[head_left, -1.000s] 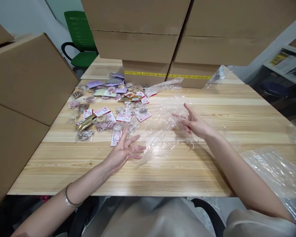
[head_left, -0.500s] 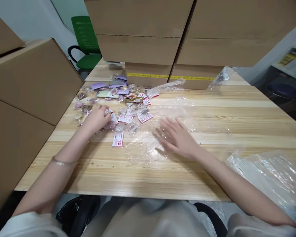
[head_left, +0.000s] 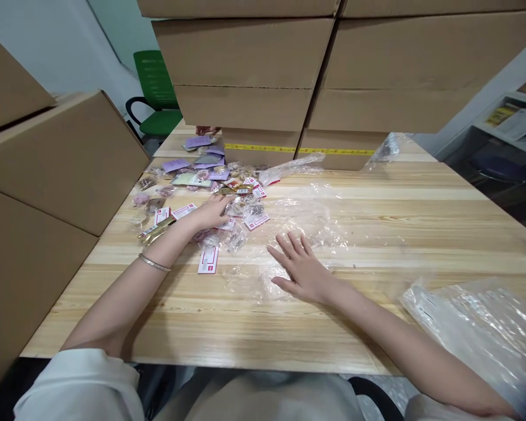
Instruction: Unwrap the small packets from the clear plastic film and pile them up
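Observation:
My left hand (head_left: 212,211) reaches into a scatter of small clear packets with red-and-white labels (head_left: 256,221) on the wooden table (head_left: 377,234); its fingers lie over the packets and I cannot make out whether they grip one. My right hand (head_left: 300,270) lies flat and open, fingers spread, pressing on a sheet of clear plastic film (head_left: 284,234) at the table's middle. A labelled packet (head_left: 208,259) lies alone between the two hands. Purple cards (head_left: 196,142) lie at the far end of the pile.
Stacked cardboard boxes (head_left: 315,64) stand along the table's far edge, others (head_left: 47,169) at the left. A heap of clear plastic bags (head_left: 477,333) lies at the near right corner. A green chair (head_left: 155,88) stands behind. Another person's hand (head_left: 208,130) shows by the far boxes.
My left hand moved from the near table edge up into the packet pile and then rightward across it. My right hand came down and left, going flat on the plastic film.

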`<act>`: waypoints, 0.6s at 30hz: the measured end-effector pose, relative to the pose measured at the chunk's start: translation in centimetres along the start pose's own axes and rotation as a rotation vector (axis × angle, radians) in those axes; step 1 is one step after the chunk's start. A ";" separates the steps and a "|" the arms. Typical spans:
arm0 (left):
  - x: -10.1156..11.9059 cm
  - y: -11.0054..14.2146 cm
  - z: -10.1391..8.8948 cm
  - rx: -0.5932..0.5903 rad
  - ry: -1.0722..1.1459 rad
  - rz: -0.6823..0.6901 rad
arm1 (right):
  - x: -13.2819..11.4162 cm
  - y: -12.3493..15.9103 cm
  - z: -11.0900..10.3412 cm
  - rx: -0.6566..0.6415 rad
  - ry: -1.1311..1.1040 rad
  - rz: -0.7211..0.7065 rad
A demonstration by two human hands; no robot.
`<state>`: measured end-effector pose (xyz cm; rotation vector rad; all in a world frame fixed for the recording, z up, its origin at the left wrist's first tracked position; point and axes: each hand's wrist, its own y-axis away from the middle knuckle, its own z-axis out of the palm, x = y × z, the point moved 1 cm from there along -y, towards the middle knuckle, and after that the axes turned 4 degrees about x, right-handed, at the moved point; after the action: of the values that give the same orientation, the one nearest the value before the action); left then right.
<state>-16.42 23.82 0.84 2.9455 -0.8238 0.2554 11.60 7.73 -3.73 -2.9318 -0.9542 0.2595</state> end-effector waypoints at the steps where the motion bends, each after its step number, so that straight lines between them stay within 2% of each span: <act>1: 0.0 -0.3 0.3 0.036 0.000 -0.010 | 0.0 0.0 -0.1 -0.004 -0.005 0.002; 5: 0.3 -0.9 0.5 0.189 0.011 -0.042 | 0.1 0.2 -0.8 -0.045 -0.038 0.019; 7: 0.6 -1.0 0.1 0.286 0.053 0.024 | 0.2 0.3 -1.1 -0.078 -0.062 0.024; 8: 0.9 -1.1 0.0 0.294 0.074 0.085 | 0.3 0.3 -1.3 -0.094 -0.077 0.025; 9: 1.1 -1.2 -0.1 0.259 0.087 0.153 | 0.4 0.3 -1.4 -0.107 -0.093 0.026; 11: 1.4 -1.4 0.0 0.093 0.083 0.247 | 0.6 0.4 -1.5 -0.122 -0.123 0.029; 13: 1.7 -1.8 0.2 -0.057 0.066 0.265 | 0.8 0.5 -1.6 -0.125 -0.148 0.037; 15: 1.8 -2.2 0.5 -0.088 0.056 0.229 | 1.0 0.6 -1.7 -0.126 -0.169 0.045; 18: 1.6 -2.6 0.7 -0.047 0.080 0.161 | 1.1 0.7 -1.9 -0.141 -0.195 0.055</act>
<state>-13.70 25.13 0.40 2.8083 -1.0416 0.3555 13.22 7.83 -2.11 -3.1108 -0.9518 0.5089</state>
